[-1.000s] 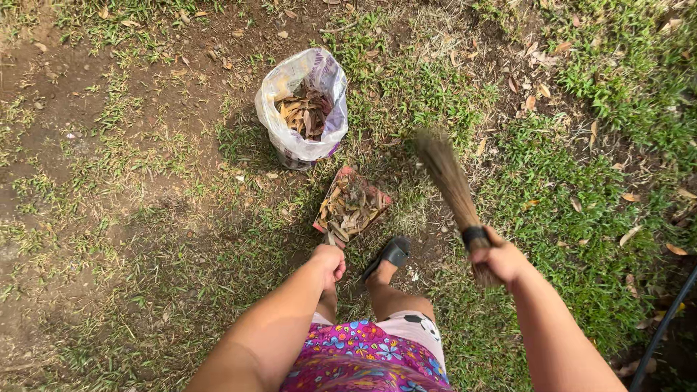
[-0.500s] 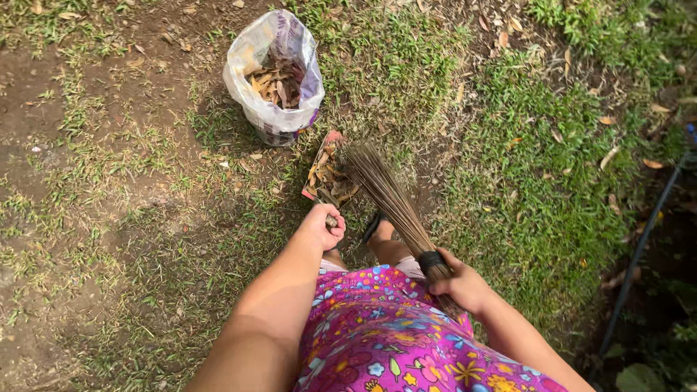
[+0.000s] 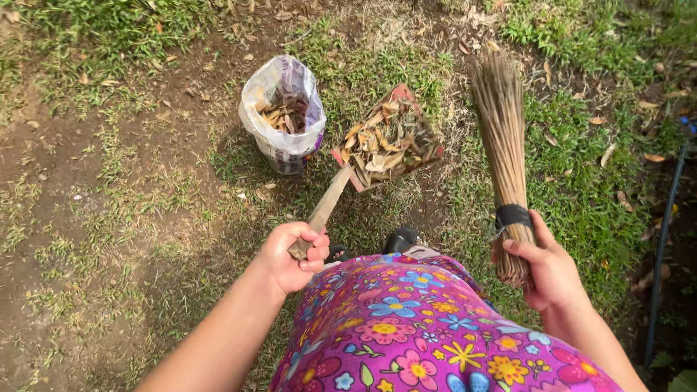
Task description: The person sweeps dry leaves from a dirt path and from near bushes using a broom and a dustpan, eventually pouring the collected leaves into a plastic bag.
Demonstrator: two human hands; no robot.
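Note:
My left hand [image 3: 290, 254] grips the wooden handle of a red dustpan [image 3: 388, 141]. The pan is lifted off the grass and heaped with dry brown leaves, just right of an open white plastic bag [image 3: 283, 116] that holds more dry leaves. My right hand [image 3: 548, 268] is closed around the bound end of a stick broom [image 3: 502, 138], whose bristles point up and away over the grass. A pink flowered garment fills the bottom of the view, with a dark sandal [image 3: 399, 239] showing above it.
Patchy grass and bare soil lie all around, with scattered dry leaves at the top and right. A thin black hose [image 3: 664, 232] runs along the right edge.
The dustpan rose from the ground and now hangs beside the bag, its long handle in view. The broom swung off the pan to the right, bristles pointing away.

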